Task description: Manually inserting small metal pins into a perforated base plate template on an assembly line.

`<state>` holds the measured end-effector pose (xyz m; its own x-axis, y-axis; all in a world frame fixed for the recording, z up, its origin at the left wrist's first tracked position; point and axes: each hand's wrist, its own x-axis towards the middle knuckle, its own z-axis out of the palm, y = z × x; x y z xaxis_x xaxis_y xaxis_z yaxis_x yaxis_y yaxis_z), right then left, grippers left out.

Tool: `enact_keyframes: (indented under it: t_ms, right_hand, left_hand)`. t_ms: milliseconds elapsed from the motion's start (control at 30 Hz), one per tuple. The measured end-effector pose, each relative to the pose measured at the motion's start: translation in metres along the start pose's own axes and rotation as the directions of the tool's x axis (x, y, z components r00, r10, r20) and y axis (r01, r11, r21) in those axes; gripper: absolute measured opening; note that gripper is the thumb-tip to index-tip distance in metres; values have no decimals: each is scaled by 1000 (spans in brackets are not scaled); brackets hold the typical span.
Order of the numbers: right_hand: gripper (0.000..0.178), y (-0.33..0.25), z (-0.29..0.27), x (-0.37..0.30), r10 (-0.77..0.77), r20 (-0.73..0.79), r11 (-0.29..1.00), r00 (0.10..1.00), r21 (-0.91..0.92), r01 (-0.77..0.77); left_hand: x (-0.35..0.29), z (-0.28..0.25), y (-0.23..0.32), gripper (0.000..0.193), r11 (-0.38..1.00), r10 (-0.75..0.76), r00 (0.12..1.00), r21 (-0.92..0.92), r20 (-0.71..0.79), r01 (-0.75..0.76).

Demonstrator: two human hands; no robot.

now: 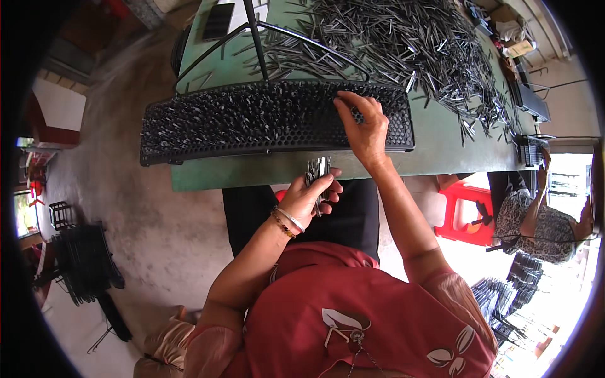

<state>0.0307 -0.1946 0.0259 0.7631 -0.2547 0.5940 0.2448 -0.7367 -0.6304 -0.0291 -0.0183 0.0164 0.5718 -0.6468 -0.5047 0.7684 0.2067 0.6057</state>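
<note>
My left hand (305, 200) is closed around a bundle of thin metal strips (318, 169), held upright below the table's front edge. Above it, a long black perforated rack (397, 129) stands along that edge. Many slim dark pieces (214, 120) stick up from its holes across the left and middle, while bare holes show at the right end. Over this right part is my right hand (365, 123), with thumb and forefinger brought together at the rack. Whatever lies between those fingertips is too small to make out.
A big heap of loose dark metal strips (403, 38) covers the back of the green table (208, 179). A black metal frame (257, 44) rises behind the rack. A phone (218, 22) lies back left. Another person (535, 220) sits at right, near a red stool (463, 214).
</note>
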Motion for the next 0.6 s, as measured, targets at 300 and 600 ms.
enact_keyframes:
  t_ms: [300, 600]
  right_hand:
    - [18, 5, 3, -2, -72, 14, 995, 997, -75, 73]
    - [19, -3, -3, -4, -295, 82, 933, 952, -192, 305]
  left_hand:
    - [-5, 3, 3, 31, 998, -25, 999, -62, -39, 23]
    - [-4, 3, 3, 32, 998, 12, 1000, -67, -10, -12]
